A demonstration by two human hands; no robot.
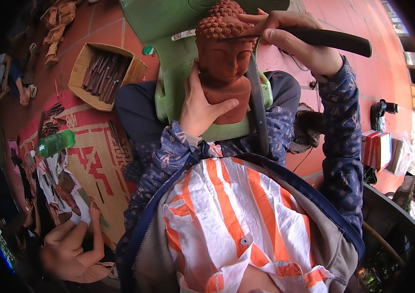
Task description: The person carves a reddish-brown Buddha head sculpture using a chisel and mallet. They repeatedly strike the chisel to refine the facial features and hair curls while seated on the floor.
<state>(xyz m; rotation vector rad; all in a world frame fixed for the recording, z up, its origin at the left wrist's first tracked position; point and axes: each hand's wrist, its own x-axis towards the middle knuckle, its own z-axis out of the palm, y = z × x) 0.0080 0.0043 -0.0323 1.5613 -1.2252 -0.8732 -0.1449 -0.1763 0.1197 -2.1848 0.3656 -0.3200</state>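
Observation:
A reddish-brown Buddha bust (227, 58) with tightly curled hair stands in front of me on a green plastic chair (171, 73). My left hand (201, 103) is wrapped round its neck and chest, the thumb across the front. In my right hand (293, 36) is a carving knife (339, 41) with a long dark handle, gripped near the blade. The thin blade lies against the forehead, just below the curls. My right fingers reach close to the side of the head.
A cardboard box (136, 73) holds several dark-handled tools at the left. Beyond a green bottle (57, 143) on the patterned mat (83, 168), other people sit. A carved wooden figure (58, 27) lies at the far left; a red-and-white box (377, 149) is at the right.

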